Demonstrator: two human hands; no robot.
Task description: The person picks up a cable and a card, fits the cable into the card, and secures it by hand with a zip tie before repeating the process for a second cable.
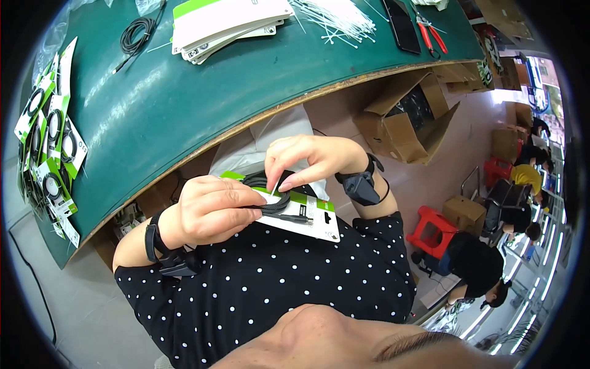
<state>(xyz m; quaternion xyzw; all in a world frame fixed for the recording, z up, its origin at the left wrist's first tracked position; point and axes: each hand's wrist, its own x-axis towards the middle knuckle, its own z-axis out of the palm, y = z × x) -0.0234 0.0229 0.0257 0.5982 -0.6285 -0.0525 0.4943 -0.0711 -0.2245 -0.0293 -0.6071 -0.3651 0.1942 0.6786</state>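
In front of my body, a white and green backing card (324, 229) bears a coiled black cable (279, 205), its metal-tipped plug lying near the card's lower edge. My left hand (212, 208) is closed on the coil from the left, fingers pressing it against the card. From above right, my right hand (316, 161) pinches a thin white cable tie (275, 187) between thumb and forefinger, right at the coil. The tie's far end is hidden behind the cable and fingers, so whether it loops fully around the coil cannot be seen.
A green-topped table (184, 98) stretches ahead, carrying finished-looking carded cables (54, 132), a loose coiled cable (138, 35), stacked cards (230, 21), white cable ties (338, 18), a phone (402, 27) and red-handled cutters (431, 37). An open carton (399, 132) and red stool (432, 232) stand right; people sit beyond.
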